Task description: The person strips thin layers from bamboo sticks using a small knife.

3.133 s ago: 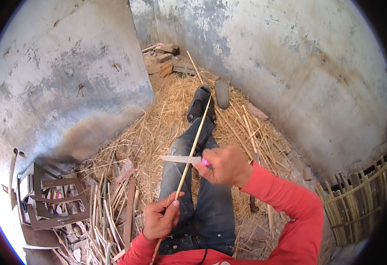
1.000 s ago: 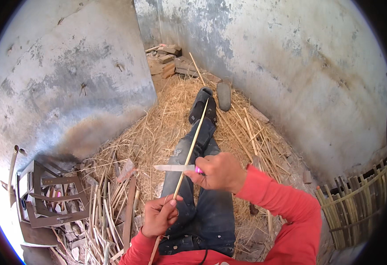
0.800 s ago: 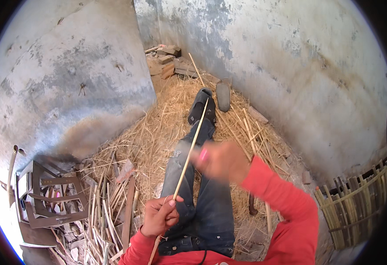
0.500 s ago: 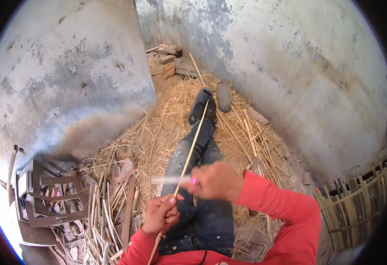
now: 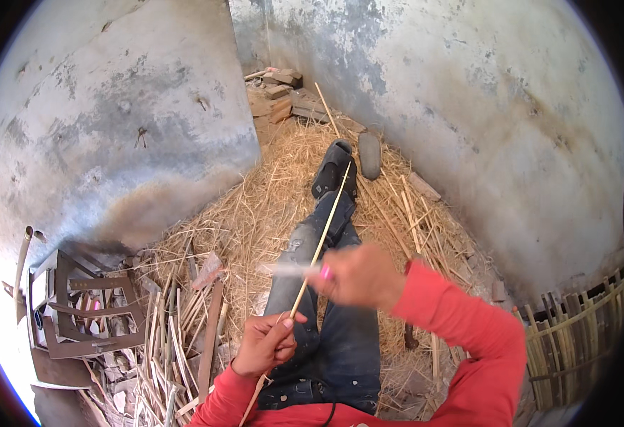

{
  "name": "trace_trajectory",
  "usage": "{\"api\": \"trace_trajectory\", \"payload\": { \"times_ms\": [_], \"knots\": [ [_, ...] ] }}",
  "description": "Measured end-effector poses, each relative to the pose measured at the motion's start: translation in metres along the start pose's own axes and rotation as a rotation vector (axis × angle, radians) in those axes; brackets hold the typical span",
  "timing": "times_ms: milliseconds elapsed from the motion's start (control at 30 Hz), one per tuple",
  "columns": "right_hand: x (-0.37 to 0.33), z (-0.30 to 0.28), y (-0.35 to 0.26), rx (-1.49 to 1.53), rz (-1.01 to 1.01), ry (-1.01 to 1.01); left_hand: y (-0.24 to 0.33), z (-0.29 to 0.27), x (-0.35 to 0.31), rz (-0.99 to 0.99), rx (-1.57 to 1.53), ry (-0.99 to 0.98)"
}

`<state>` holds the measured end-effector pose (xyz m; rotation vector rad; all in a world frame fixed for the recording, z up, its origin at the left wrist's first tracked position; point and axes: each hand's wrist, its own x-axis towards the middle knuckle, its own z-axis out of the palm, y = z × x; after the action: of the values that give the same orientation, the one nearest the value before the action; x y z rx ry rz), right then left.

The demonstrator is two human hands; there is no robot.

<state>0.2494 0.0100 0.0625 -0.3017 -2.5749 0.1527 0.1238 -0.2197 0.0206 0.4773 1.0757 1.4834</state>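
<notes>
A long, thin, pale stick (image 5: 335, 205), which looks like split bamboo, slants from my lap over my legs toward my shoes. Low on the stick, my left hand (image 5: 263, 344) is closed around it, the thumb lying along it. My right hand (image 5: 370, 277), smeared by motion, is closed on a knife with a pink handle (image 5: 326, 272). The blurred blade (image 5: 282, 270) points left and crosses the stick a little above my left hand. Whether the edge touches the stick I cannot tell.
Straw shavings (image 5: 255, 206) cover the floor around my outstretched legs. Several split sticks (image 5: 173, 341) lie at the left beside a dark broken frame (image 5: 95, 349). A slatted bamboo basket (image 5: 575, 338) stands at the right. Bricks (image 5: 280, 92) are piled in the far corner between worn walls.
My right hand and the knife have shifted slightly away from me along the stick. My left hand keeps its hold. The whole view has turned a little.
</notes>
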Motion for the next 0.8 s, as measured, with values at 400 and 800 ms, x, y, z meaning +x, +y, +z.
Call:
{"api": "trace_trajectory", "payload": {
  "times_ms": [400,800],
  "knots": [
    [0.034,-0.016,0.071,-0.212,0.081,0.166,0.001,-0.007,-0.005,0.005,0.041,-0.022],
    [0.037,-0.063,0.077,0.028,0.363,0.253,-0.006,-0.002,-0.013,0.095,0.255,0.129]
  ]
}}
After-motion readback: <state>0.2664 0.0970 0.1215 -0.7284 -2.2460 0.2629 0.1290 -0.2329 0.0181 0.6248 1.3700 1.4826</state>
